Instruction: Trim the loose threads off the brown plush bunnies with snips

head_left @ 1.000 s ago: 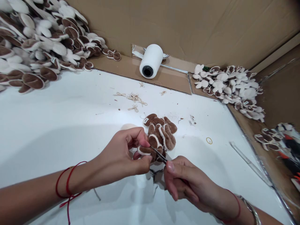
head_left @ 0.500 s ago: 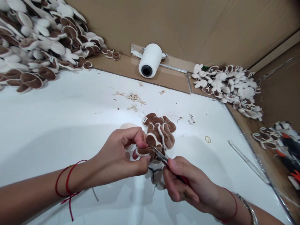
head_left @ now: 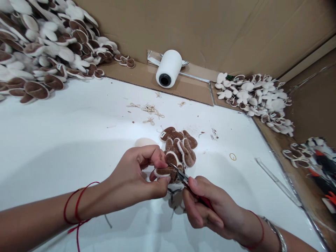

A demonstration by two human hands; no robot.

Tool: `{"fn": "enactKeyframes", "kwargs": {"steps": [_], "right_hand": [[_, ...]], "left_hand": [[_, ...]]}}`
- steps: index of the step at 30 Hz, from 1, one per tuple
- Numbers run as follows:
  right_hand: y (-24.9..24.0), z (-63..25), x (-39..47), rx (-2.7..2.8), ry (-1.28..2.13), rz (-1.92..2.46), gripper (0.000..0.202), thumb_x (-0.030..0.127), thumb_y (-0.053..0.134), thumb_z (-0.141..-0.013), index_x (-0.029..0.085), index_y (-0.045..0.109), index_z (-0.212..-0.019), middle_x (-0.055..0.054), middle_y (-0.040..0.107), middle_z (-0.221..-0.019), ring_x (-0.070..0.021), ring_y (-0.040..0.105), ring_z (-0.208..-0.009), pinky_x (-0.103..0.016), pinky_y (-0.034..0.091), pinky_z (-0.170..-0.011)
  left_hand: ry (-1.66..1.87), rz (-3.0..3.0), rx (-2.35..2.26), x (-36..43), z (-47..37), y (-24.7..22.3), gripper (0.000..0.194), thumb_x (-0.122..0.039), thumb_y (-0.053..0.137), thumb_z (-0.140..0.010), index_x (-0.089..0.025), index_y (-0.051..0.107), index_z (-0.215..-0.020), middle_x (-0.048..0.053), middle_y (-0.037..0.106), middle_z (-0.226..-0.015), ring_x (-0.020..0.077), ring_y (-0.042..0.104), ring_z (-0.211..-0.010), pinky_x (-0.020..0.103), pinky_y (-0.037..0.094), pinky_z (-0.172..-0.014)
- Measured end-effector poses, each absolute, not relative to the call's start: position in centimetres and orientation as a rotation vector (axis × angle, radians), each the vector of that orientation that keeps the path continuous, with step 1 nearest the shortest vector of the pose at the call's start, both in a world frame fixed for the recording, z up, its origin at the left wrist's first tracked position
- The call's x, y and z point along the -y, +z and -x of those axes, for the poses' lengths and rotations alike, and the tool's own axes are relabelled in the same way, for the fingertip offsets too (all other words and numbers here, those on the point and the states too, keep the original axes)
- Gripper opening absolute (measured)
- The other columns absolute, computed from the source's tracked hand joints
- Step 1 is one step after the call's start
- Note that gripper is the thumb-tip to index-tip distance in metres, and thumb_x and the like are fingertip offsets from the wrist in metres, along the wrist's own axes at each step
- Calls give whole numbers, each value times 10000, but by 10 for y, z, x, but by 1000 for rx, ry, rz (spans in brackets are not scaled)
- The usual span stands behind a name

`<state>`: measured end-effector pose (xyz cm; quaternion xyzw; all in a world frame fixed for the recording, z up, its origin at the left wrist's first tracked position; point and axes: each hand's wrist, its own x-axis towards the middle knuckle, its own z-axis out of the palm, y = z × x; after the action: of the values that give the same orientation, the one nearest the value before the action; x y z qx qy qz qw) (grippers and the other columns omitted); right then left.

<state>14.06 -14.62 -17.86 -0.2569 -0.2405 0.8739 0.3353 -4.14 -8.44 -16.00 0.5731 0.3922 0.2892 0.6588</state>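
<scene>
My left hand (head_left: 141, 171) is closed, thumb and fingers pinching the edge of a brown plush piece with white trim (head_left: 164, 171). My right hand (head_left: 210, 203) grips red-handled snips (head_left: 183, 178), their metal tips pointing up-left and touching the piece close to my left fingertips. Whether the blades are apart is too small to tell. Just beyond lie more brown plush pieces (head_left: 187, 152), partly overlapping the held one. One brown piece (head_left: 173, 133) at the back carries a small white tag. Dark thread-like bits (head_left: 172, 192) lie below the piece.
Cream string bows (head_left: 150, 108) and a yellow rubber band (head_left: 232, 156) lie on the white table (head_left: 78, 119). A white roll (head_left: 169, 68) stands against the cardboard. Plush piles sit at left (head_left: 52, 49) and right (head_left: 254, 94). A clear strip (head_left: 278, 182) lies near the right edge.
My left hand and the held plush piece have shifted very slightly to the right and down. The snips stay at the piece, and the grip of both hands looks the same.
</scene>
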Motion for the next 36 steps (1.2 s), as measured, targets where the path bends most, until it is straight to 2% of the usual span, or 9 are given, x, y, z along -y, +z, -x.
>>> {"fn": "enactKeyframes", "kwargs": {"steps": [8, 15, 18, 21, 31, 36], "right_hand": [[-178, -141, 148, 665, 2271, 712, 599, 528, 512, -925, 119, 600, -497, 110, 271, -239, -25, 126, -230, -238, 94, -357], [-176, -141, 146, 696, 2262, 752, 595, 542, 515, -915, 125, 592, -498, 112, 263, -240, -24, 126, -234, -244, 91, -360], [-176, -142, 147, 722, 2241, 804, 583, 546, 538, -900, 124, 590, -501, 114, 262, -244, -25, 133, -240, -255, 90, -375], [-178, -143, 148, 750, 2232, 818, 578, 545, 545, -895, 119, 592, -507, 111, 264, -241, -24, 135, -242, -253, 89, -371], [-178, -142, 147, 768, 2213, 911, 580, 595, 563, -859, 143, 571, -495, 112, 287, -237, -31, 135, -227, -268, 85, -413], [-179, -142, 148, 783, 2187, 887, 578, 560, 549, -887, 140, 586, -491, 112, 284, -237, -29, 139, -229, -272, 114, -427]], "left_hand": [[752, -1422, -837, 85, 44, -165, 266, -66, 622, -635, -184, 384, -630, -32, 506, -738, 85, 475, -650, 169, 390, -528], [844, -1566, -784, 81, 45, -167, 272, -17, 561, -600, -187, 349, -598, -52, 484, -665, 65, 427, -581, 157, 345, -486], [812, -1595, -792, 81, 46, -167, 251, -25, 560, -614, -188, 370, -603, -50, 498, -661, 72, 442, -589, 173, 371, -513], [751, -1547, -811, 80, 45, -166, 223, -53, 582, -630, -188, 404, -619, -38, 527, -685, 87, 471, -616, 192, 402, -536], [643, -1140, -955, 88, 38, -154, 260, -132, 662, -591, -184, 408, -594, -55, 507, -636, 81, 443, -609, 199, 348, -516], [659, -1132, -946, 88, 39, -154, 262, -122, 661, -595, -182, 406, -597, -59, 511, -643, 77, 446, -613, 196, 340, -523]]}}
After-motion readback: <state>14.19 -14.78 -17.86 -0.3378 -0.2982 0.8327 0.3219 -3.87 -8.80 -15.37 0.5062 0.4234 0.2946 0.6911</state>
